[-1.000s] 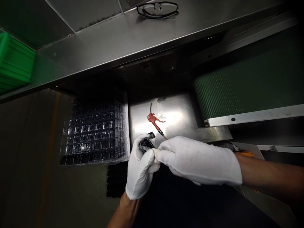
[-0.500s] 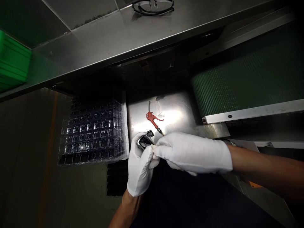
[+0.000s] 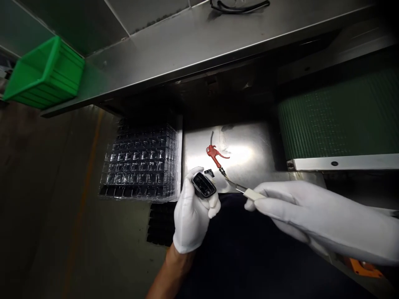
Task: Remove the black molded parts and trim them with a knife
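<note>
Two white-gloved hands hover over the near edge of a brushed steel worktop (image 3: 249,145); the left hand (image 3: 193,214) is closed around a small black rectangular plastic housing (image 3: 204,185), gripping it between thumb and fingertips with its open face turned up; the right hand (image 3: 311,216) sits apart from it, to the right, fingers pinched on a small pale flat stick (image 3: 253,194) whose tip points towards the housing without touching it. Just beyond the housing a tiny black plastic clip (image 3: 208,172) lies on the steel; near it lies a red plastic air-blow gun with a thin dark nozzle (image 3: 215,153), its hose end running towards the right hand. Left of that bright patch of steel rests a stack of clear moulded plastic trays with many small square pockets (image 3: 141,164); what the pockets hold is too dark to tell; a dark gridded tray (image 3: 160,226) lies below the stack, beside the left wrist. On the right runs a green ribbed conveyor belt with a pale metal side rail (image 3: 336,120). Above, a steel shelf (image 3: 187,45) carries a green plastic bin (image 3: 46,74) at its left end and a pair of dark-framed glasses (image 3: 240,5) at the top edge of view.
</note>
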### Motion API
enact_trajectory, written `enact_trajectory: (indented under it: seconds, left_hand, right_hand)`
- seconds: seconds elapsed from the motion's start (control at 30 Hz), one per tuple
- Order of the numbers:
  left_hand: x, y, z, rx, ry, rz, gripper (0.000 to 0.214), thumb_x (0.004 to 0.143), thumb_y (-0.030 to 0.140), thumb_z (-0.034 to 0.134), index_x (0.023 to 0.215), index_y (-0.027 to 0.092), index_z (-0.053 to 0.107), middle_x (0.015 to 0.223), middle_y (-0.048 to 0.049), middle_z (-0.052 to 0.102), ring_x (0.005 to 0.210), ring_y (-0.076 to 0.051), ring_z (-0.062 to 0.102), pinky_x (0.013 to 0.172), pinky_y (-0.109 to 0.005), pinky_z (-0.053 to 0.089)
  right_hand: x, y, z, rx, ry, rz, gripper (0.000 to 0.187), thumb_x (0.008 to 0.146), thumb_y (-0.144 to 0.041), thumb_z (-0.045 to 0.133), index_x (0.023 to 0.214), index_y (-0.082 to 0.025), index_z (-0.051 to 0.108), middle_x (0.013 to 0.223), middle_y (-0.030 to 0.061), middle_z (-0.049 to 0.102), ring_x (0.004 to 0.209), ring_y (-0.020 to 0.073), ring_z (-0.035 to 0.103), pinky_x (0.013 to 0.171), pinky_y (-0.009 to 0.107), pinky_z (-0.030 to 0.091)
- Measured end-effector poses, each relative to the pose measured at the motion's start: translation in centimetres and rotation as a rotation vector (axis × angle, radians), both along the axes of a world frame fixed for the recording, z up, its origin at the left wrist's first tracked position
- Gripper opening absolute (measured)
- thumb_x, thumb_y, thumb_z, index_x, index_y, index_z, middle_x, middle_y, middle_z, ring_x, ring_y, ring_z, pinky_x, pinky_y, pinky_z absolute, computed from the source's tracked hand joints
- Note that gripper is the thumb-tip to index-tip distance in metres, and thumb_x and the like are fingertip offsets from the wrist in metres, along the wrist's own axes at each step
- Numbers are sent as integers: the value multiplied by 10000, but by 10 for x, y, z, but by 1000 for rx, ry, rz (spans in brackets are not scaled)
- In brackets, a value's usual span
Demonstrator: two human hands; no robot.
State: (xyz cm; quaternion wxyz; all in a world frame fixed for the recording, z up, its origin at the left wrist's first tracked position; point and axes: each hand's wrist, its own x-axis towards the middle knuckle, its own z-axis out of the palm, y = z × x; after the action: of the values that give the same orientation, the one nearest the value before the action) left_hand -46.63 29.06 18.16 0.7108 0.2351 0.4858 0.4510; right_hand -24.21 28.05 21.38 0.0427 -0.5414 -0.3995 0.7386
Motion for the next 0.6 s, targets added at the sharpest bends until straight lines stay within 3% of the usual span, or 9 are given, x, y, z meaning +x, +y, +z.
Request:
enact_trajectory:
  seconds: [0.17, 0.3, 0.4, 0.6]
  left_hand:
    - [4, -4, 1, -13, 208, -84, 433, 1047, 558, 407, 1210, 214, 614, 528, 54, 460, 410, -80, 371, 431, -210, 294]
    - [5, -5, 1, -9, 308, -142, 453, 1043, 575, 400, 1194, 208, 619, 497, 60, 458, 405, -90, 360, 428, -222, 294]
    - [6, -5, 3, -9, 287, -145, 438, 1046, 560, 408, 1112, 197, 645, 481, 68, 423, 403, -74, 336, 431, -208, 280]
    - [3, -6, 1, -62, 131, -134, 464, 1059, 520, 385, 979, 169, 678, 469, 61, 389, 376, -47, 302, 403, -187, 226]
  right_hand:
    - [-9, -2, -7, -61, 0, -60, 632, 942, -796, 491, 965, -176, 611, 603, -24, 509, 480, 76, 456, 428, 147, 391]
    - [-8, -11, -28, 9, 35, -119, 562, 974, -726, 528, 908, -173, 599, 620, -18, 551, 493, 94, 505, 443, 171, 417]
    - [-9, -14, -38, 26, 64, -138, 584, 971, -745, 514, 916, -170, 602, 609, -16, 554, 474, 105, 518, 429, 183, 429]
    - [-16, -11, -31, 55, 55, -181, 628, 945, -793, 518, 923, -170, 595, 619, -32, 549, 464, 70, 489, 410, 137, 389]
